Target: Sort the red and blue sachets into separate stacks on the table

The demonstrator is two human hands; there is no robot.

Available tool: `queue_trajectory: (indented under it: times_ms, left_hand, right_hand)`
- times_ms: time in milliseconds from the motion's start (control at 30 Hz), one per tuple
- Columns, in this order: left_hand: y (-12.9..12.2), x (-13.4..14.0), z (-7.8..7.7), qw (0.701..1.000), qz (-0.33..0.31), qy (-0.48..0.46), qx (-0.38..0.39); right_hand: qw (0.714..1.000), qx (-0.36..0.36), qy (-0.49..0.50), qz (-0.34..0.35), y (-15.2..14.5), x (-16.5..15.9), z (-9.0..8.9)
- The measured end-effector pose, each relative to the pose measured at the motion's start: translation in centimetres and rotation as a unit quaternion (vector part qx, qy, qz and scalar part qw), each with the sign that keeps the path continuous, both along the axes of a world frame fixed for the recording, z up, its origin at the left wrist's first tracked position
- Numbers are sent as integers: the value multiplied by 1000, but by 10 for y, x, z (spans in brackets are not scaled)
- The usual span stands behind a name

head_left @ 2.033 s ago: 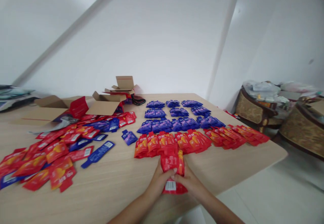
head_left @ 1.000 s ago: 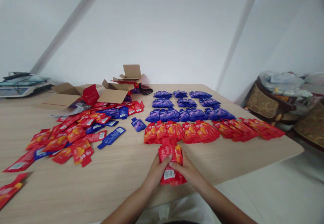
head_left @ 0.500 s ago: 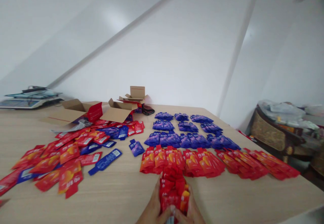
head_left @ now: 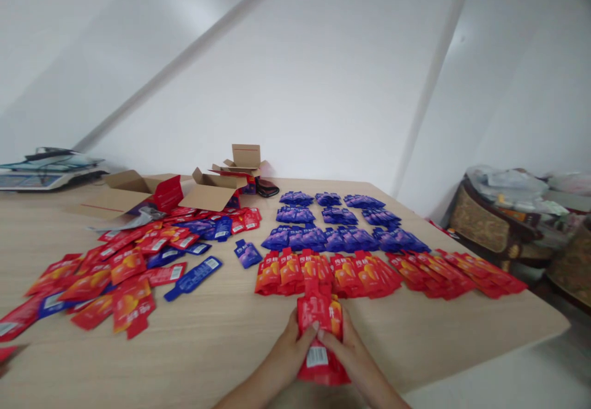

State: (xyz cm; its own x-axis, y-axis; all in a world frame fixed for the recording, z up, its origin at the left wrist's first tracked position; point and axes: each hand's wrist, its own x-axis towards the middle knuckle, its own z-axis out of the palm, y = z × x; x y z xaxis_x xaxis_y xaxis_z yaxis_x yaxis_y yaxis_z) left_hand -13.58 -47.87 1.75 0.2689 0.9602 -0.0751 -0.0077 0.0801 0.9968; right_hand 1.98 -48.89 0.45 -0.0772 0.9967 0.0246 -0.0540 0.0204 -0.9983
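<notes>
Both my hands hold a stack of red pouches [head_left: 316,369] near the table's front edge. My left hand [head_left: 293,348] grips its left side and my right hand [head_left: 347,347] its right side, thumbs nearly meeting on top. A white barcode label faces up, and the narrow necks point away from me. Just beyond lies a row of fanned red pouches with orange fruit pictures [head_left: 364,273], grouped in bundles. Behind that row, bundles of purple-blue pouches [head_left: 341,238] lie in several rows.
At left a mixed pile of loose red and blue pouches [head_left: 127,265] spreads over the table [head_left: 194,353]. Open cardboard boxes [head_left: 210,194] stand behind it, and a flat scale [head_left: 41,178] sits far left. Beyond the table's right side is a patterned armchair [head_left: 480,218] heaped with plastic bags.
The held stack, earlier bunched and blurred, now lies flatter and more even between my hands, its barcode label more visible. The view has shifted slightly, with the table higher in it.
</notes>
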Motion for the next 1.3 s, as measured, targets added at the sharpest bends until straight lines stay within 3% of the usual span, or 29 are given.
queue_trajectory:
  times_ms: [233,367,500,667,800,967,1067,1300]
  left_hand:
    - [5,15,5,995,-25,-58,-70]
    - [12,37,12,997,-14,-49,-64]
    - [22,64,20,995,9,-91,-46]
    - [28,90,20,970,-12,-202,-135]
    - [26,104,18,949,-6,-261,-175]
    - [24,107,22,929,-30,-265,-258]
    - [25,104,23,929,-62,-261,-254]
    - [27,114,18,902,-95,-298,-296]
  right_hand:
    - [994,-66,82,2,-12,12,28]
    - [989,-93,101,-48,-11,24,33]
    - [990,-59,93,-92,0,44,37]
    - [993,-2,37,-115,13,65,38]
    - [991,-19,34,-127,17,74,42]
    - [992,-25,59,-109,12,81,54]
    - [990,-38,86,-104,5,84,59]
    - [988,2,40,-146,5,88,55]
